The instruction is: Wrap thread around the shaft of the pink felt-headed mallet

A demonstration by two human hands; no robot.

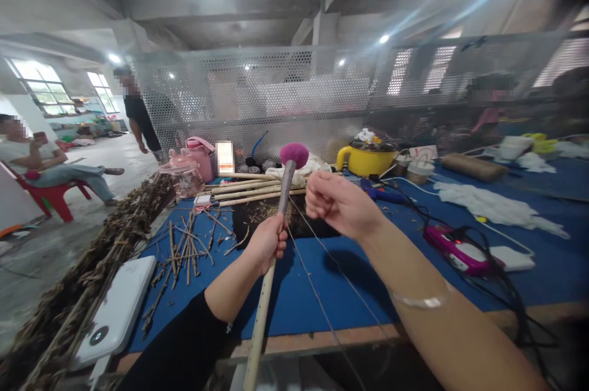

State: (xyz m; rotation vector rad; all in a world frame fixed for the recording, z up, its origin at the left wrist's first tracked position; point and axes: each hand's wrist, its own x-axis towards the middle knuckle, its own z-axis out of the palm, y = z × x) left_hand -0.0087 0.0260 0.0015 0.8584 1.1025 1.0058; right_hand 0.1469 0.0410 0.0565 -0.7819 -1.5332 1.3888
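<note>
My left hand (267, 242) is wrapped round a long pale bamboo stick (260, 317) that points up and away from me. Its upper part is wound in grey, and a round magenta tuft (294, 154) caps the tip. My right hand (338, 202) is held up just right of the stick's upper part, fingers curled in a pinch. Thin threads (322, 308) run down from that hand toward the table's near edge; I cannot tell exactly what the fingers pinch. Both hands hover over a blue-covered table (396, 293).
Several bamboo sticks (248, 189), loose twigs (184, 250), a yellow pot (367, 159), pink jugs (199, 158), white cloth (494, 207), a pink device with cables (453, 247) and a white power bank (117, 311) lie around. A person sits at left (43, 170); another stands (138, 115).
</note>
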